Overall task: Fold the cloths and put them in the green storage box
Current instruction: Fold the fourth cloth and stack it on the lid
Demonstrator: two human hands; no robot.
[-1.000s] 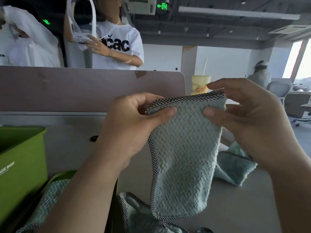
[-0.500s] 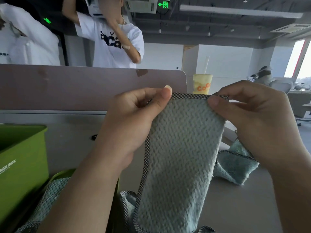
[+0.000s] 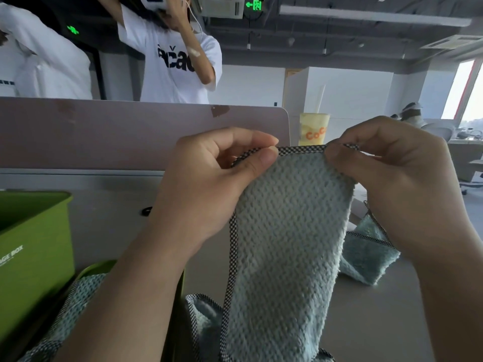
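A pale teal waffle cloth (image 3: pixel 285 244) with a black-and-white checked border hangs in front of me, above the desk. My left hand (image 3: pixel 206 184) pinches its top left corner and my right hand (image 3: pixel 392 184) pinches its top right corner. The green storage box (image 3: pixel 34 252) stands at the left edge. A second teal cloth (image 3: pixel 368 254) lies crumpled on the desk under my right hand. More teal cloth (image 3: pixel 73 309) lies at the bottom left on a green lid, partly hidden by my left forearm.
A grey desk divider (image 3: pixel 117 134) runs across behind my hands. A yellow drink cup with a straw (image 3: pixel 312 129) stands past its right end. Two people in white shirts stand behind the divider. Office chairs and desks are at the far right.
Both hands have slid up to the top hem and now pinch its corners. The cloth hangs longer and straighter, and its lower edge has dropped out of view.
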